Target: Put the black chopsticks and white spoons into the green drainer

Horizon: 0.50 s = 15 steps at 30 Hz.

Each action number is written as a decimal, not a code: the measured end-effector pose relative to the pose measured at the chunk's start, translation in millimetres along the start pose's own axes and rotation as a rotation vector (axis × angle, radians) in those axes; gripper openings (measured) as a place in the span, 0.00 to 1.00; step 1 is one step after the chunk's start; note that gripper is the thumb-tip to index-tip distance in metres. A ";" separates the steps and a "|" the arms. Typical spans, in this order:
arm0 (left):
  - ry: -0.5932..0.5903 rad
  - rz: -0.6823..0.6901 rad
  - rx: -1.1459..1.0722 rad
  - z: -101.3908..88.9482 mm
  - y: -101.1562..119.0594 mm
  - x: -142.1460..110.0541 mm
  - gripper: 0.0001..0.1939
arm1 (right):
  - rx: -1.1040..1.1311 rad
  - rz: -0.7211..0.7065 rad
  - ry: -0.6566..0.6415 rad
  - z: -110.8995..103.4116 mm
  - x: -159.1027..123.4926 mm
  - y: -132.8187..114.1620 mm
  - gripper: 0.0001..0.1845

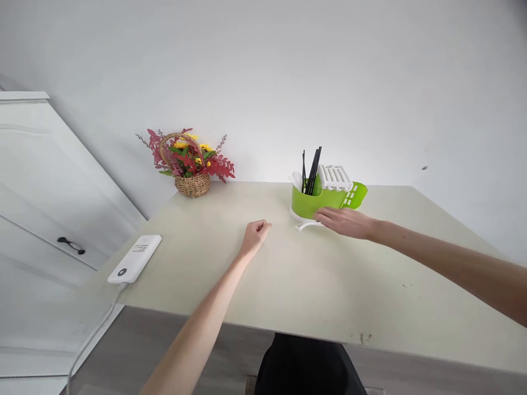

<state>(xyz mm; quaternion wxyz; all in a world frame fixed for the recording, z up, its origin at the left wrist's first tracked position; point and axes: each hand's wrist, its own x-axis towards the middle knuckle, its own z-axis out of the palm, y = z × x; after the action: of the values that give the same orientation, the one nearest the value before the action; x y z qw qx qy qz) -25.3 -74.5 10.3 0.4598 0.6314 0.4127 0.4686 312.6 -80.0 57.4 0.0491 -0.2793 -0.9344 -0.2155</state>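
Observation:
A green utensil holder (307, 206) with a white base stands toward the back right of the table. Several black chopsticks (313, 173) and a white spoon (296, 180) are upright in its left part. A white slotted rack (335, 178) sits on top, and a green perforated side piece (354, 195) sticks out at the right. My right hand (343, 221) is in front of the holder, fingers closed together over one end of a white curved piece (305, 225); its kind cannot be told. My left hand (256, 235) is curled into a fist at the table's middle, with nothing visible in it.
A wicker basket (192, 185) of red and yellow flowers stands at the back left by the wall. On the left edge lies a white power bank (135, 258), its cable (96, 328) hanging down. A white cabinet (37, 208) is beside the table (197, 263).

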 end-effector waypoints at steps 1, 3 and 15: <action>0.002 -0.002 0.003 -0.3 -0.5 0.0 0.24 | 0.035 0.055 0.007 -9.0 4.9 -2.0 0.19; 0.006 -0.006 0.010 -0.7 -1.5 0.2 0.24 | 0.138 0.214 0.020 -28.0 17.5 -9.3 0.15; 0.033 -0.025 0.073 -0.8 -1.0 -0.2 0.22 | 1.976 1.110 0.568 -94.8 103.1 -67.5 0.13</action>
<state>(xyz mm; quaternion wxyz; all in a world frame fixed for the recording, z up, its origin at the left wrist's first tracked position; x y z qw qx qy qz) -26.3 -74.2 9.4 0.4354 0.6347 0.4449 0.4578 186.7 -119.9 139.5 0.5399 -0.4313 -0.4006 0.6017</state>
